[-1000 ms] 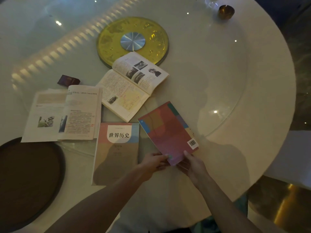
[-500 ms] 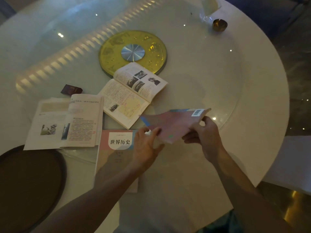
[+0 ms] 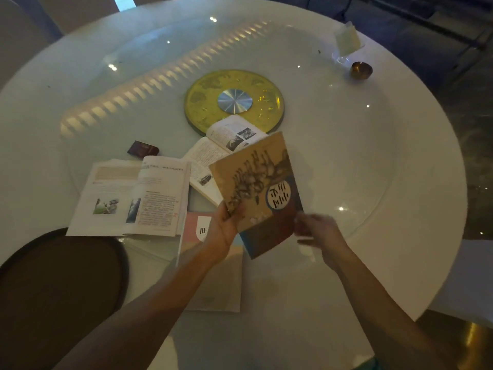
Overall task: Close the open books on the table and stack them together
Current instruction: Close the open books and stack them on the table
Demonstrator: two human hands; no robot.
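Left hand (image 3: pixel 222 228) clamped on lower left edge of closed tan book (image 3: pixel 256 190), raised above table (image 3: pixel 400 182), cover up. Right hand (image 3: pixel 317 233) blurred at book's lower right corner; grip impossible to tell. Below, closed pink book (image 3: pixel 213 279) flat. Beyond, two open books (image 3: pixel 133 198) (image 3: pixel 213 158) near gold disc (image 3: pixel 234 100).

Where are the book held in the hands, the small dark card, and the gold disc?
held book (image 3: pixel 256 182): head view, middle of its tan front cover.
small dark card (image 3: pixel 143 149): head view, centre of its top face.
gold disc (image 3: pixel 202 102): head view, yellow ring left of the silver hub.
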